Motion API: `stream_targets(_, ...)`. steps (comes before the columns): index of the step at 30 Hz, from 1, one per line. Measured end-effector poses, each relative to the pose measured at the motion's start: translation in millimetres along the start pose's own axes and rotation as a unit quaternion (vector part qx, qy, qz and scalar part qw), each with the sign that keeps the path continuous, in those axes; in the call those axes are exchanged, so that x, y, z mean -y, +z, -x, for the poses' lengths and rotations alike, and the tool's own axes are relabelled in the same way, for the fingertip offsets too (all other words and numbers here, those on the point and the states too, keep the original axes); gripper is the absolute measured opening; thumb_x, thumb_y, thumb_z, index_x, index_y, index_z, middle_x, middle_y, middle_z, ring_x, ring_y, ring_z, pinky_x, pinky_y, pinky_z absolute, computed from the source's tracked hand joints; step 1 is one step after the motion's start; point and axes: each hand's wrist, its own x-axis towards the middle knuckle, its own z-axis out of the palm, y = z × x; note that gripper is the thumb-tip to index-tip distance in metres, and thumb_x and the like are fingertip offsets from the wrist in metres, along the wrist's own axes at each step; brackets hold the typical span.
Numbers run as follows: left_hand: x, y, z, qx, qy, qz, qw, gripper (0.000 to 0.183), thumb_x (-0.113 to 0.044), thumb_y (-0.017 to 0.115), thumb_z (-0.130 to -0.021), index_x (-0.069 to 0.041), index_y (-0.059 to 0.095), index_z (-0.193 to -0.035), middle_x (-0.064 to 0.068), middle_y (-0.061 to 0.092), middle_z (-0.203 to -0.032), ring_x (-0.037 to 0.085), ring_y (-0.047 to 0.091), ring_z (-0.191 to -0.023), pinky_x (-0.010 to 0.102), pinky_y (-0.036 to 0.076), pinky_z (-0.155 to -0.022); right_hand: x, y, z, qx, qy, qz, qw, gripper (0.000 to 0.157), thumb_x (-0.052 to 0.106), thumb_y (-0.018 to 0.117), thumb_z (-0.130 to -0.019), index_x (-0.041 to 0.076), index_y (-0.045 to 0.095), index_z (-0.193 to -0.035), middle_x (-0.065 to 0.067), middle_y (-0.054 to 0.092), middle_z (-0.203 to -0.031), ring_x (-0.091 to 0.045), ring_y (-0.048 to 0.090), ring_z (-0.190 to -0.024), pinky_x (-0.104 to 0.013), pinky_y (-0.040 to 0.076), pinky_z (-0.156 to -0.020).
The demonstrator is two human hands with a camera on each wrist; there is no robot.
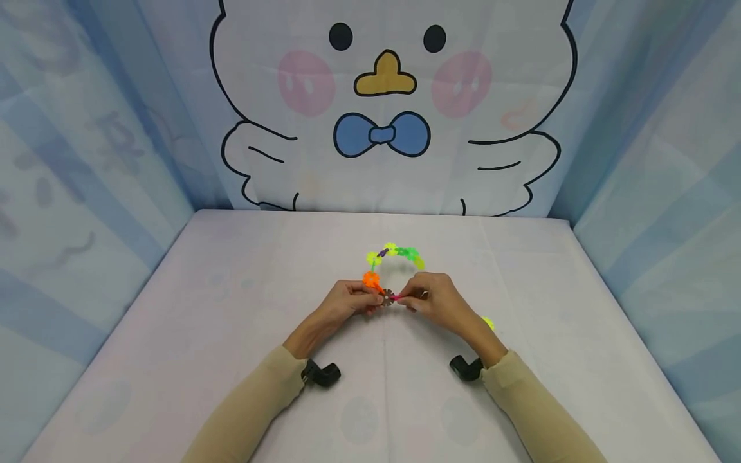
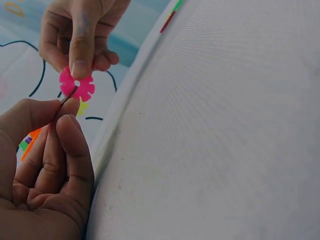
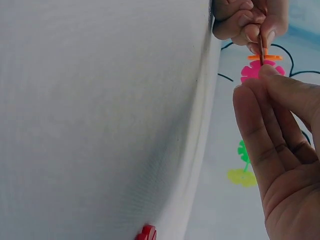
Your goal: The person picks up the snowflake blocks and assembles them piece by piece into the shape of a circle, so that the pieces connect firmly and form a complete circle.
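Over the middle of the table, my left hand (image 1: 350, 298) pinches a brown notched plastic disc (image 1: 388, 298) between thumb and fingertips. Opposite it, my right hand (image 1: 433, 297) pinches a pink notched disc (image 2: 88, 91) by its edge. In the left wrist view the brown disc appears edge-on, meeting the pink one near its centre hole. An orange disc (image 1: 371, 278) sits beside the left fingertips. From there a curved chain of joined discs arches away, with yellow (image 1: 374, 258), purple (image 1: 383, 253) and green (image 1: 410, 253) pieces, and a yellow-green disc (image 1: 419, 263) close to the right hand.
A yellow piece (image 1: 488, 322) is partly hidden behind the right forearm. At the bottom of the right wrist view lies a red piece (image 3: 147, 233). Black wrist cameras (image 1: 321, 373) project inward from both sleeves. Printed cloth (image 1: 382, 180) closes off the table's back and sides.
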Motion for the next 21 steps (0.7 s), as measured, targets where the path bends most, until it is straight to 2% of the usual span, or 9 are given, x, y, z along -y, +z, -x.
stream_targets(8, 2.3, 1.0, -0.5, 0.002, -0.006, -0.014, 0.9999, 0.017, -0.007, 0.075, -0.097, 0.006, 0.076, -0.109, -0.002, 0.079, -0.088, 0.011, 0.067, -0.078, 0.02, 0.058, -0.072, -3.1, -10.1, 4.3, 0.031, 0.047, 0.009, 0.998, 0.014, 0.009, 0.089, -0.086, 0.016, 0.08, -0.094, 0.003, 0.076, -0.091, -0.006, 0.07, -0.08, -0.023, 0.062, -0.072)
stream_targets(13, 0.8, -0.5, 2.2, -0.007, -0.013, -0.017, 0.9997, 0.015, -0.007, 0.076, -0.096, 0.003, 0.076, -0.108, -0.001, 0.08, -0.089, 0.012, 0.068, -0.079, 0.021, 0.059, -0.072, -8.3, -21.2, 10.4, 0.053, 0.065, 0.024, 0.996, 0.009, 0.015, 0.086, -0.09, 0.017, 0.08, -0.097, 0.004, 0.078, -0.093, -0.008, 0.071, -0.082, -0.024, 0.061, -0.074)
stream_targets(18, 0.2, -0.1, 1.3, 0.002, -0.017, -0.006, 0.9998, 0.015, -0.008, 0.076, -0.097, 0.002, 0.075, -0.108, -0.002, 0.08, -0.089, 0.011, 0.068, -0.078, 0.021, 0.059, -0.073, -16.4, -42.5, 20.5, 0.096, 0.113, 0.048, 0.988, 0.004, 0.02, 0.081, -0.095, 0.017, 0.08, -0.097, 0.004, 0.076, -0.09, -0.01, 0.067, -0.079, -0.023, 0.057, -0.069)
stream_targets(21, 0.5, 0.6, 0.6, 0.003, -0.021, -0.002, 0.9998, 0.015, -0.008, 0.076, -0.096, 0.002, 0.075, -0.108, -0.002, 0.08, -0.089, 0.011, 0.068, -0.078, 0.021, 0.059, -0.073, -22.1, -54.6, 28.5, 0.122, 0.135, 0.06, 0.981, 0.006, 0.023, 0.079, -0.097, 0.016, 0.08, -0.097, 0.003, 0.074, -0.085, -0.011, 0.062, -0.075, -0.023, 0.053, -0.064)
